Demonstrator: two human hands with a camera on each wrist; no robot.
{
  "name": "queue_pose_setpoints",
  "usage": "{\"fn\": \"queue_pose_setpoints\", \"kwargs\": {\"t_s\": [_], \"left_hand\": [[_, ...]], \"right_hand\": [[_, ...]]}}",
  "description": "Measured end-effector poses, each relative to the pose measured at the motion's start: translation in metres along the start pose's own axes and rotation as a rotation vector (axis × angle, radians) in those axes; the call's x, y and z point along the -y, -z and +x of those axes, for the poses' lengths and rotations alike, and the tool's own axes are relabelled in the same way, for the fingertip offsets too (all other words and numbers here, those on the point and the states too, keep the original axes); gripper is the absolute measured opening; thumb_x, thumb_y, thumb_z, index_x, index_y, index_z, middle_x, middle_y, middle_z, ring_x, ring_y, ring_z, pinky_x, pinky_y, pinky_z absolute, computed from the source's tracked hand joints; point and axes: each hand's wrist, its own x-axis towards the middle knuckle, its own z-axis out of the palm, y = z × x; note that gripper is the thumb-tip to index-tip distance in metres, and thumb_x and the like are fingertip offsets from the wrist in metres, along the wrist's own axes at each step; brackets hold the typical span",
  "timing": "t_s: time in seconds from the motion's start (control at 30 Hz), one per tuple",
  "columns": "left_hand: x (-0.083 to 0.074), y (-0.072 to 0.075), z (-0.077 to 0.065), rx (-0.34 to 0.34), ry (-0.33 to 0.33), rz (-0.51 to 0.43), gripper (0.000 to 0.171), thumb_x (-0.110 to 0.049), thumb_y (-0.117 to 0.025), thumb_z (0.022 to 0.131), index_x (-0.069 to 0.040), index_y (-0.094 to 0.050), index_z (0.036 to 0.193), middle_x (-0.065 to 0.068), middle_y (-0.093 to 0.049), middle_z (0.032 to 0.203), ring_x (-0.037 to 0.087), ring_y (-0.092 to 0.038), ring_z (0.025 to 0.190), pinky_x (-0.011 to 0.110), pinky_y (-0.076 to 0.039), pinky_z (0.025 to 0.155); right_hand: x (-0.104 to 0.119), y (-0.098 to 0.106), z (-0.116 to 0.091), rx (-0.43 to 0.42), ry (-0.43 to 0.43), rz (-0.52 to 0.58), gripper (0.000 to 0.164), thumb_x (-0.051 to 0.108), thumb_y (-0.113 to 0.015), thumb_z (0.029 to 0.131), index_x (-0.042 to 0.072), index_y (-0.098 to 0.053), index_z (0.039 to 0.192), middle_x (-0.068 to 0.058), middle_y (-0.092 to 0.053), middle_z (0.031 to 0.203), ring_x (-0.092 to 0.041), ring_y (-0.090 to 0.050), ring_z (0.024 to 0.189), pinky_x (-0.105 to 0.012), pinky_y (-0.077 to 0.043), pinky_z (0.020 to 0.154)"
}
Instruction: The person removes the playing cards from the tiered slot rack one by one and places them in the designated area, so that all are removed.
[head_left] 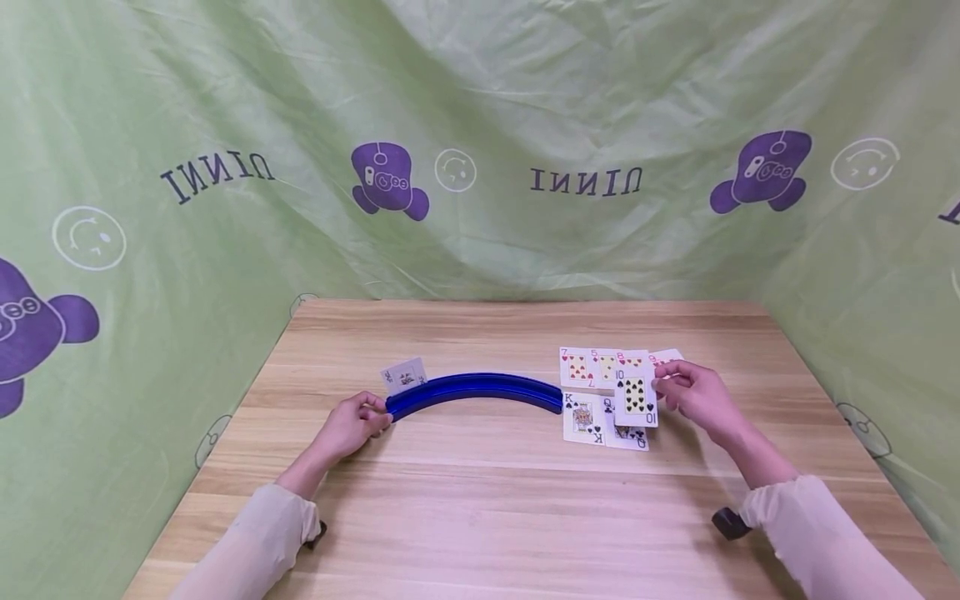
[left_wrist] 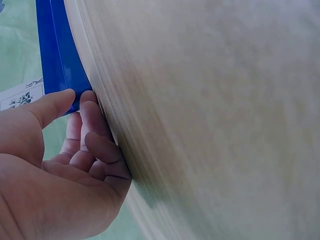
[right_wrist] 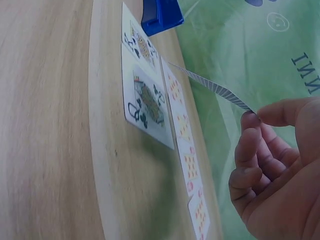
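Observation:
A curved blue card holder lies on the table. Its left end is pinched between the thumb and fingers of my left hand. One playing card with dark print stands tilted in the holder near that end. My right hand pinches the ten of spades by its right edge, raised over the queen of clubs and hiding part of it. The king of spades lies face up beside the queen, at the holder's right end. In the right wrist view the held card appears edge-on and bent.
Behind the king and queen lies a row of red cards: a seven, a five, an eight and a nine. The wooden table ends at a green patterned cloth hung around it.

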Motion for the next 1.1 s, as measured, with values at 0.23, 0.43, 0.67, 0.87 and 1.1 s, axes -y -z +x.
{"fn": "queue_pose_setpoints", "kwargs": {"t_s": [0.23, 0.43, 0.67, 0.87, 1.1], "left_hand": [[0.001, -0.001, -0.001, 0.005, 0.002, -0.009, 0.019, -0.014, -0.069, 0.091, -0.005, -0.06, 0.105, 0.002, -0.071, 0.08, 0.012, -0.06, 0.068, 0.026, -0.044, 0.061], [0.0, -0.001, -0.001, 0.002, 0.021, 0.004, 0.021, -0.016, -0.07, 0.092, -0.006, -0.06, 0.107, 0.003, -0.071, 0.082, 0.013, -0.06, 0.07, 0.027, -0.044, 0.064], [0.001, -0.001, 0.0, 0.001, 0.015, 0.004, 0.021, -0.016, -0.07, 0.091, -0.006, -0.06, 0.107, 0.004, -0.071, 0.082, 0.013, -0.06, 0.07, 0.027, -0.044, 0.063], [0.001, 0.0, 0.001, -0.002, 0.0, -0.003, 0.021, -0.015, -0.07, 0.091, -0.005, -0.06, 0.106, 0.003, -0.071, 0.081, 0.012, -0.06, 0.069, 0.027, -0.045, 0.063], [0.001, 0.001, 0.0, 0.001, 0.002, -0.007, 0.021, -0.015, -0.07, 0.091, -0.005, -0.06, 0.106, 0.002, -0.071, 0.08, 0.012, -0.06, 0.068, 0.026, -0.043, 0.061]], "right_hand": [[-0.011, 0.009, -0.006, 0.001, -0.044, -0.024, 0.035, 0.019, -0.059, 0.098, -0.006, -0.054, 0.123, -0.002, -0.066, 0.08, -0.014, -0.06, 0.07, -0.028, -0.048, 0.058], [-0.018, 0.014, -0.009, 0.002, -0.052, -0.047, 0.036, 0.019, -0.058, 0.099, -0.007, -0.054, 0.123, -0.004, -0.063, 0.08, -0.013, -0.058, 0.068, -0.028, -0.047, 0.058], [-0.027, 0.02, -0.009, 0.005, -0.096, -0.105, 0.036, 0.021, -0.058, 0.098, -0.005, -0.055, 0.123, -0.003, -0.062, 0.083, -0.013, -0.056, 0.071, -0.028, -0.047, 0.06], [-0.031, 0.022, -0.011, 0.035, -0.123, -0.162, 0.037, 0.023, -0.058, 0.099, -0.005, -0.056, 0.124, -0.005, -0.063, 0.09, -0.012, -0.055, 0.073, -0.027, -0.047, 0.061], [-0.035, 0.025, -0.012, 0.046, -0.145, -0.226, 0.037, 0.023, -0.059, 0.097, -0.006, -0.057, 0.12, -0.01, -0.069, 0.098, -0.015, -0.057, 0.084, -0.025, -0.045, 0.068]]}}
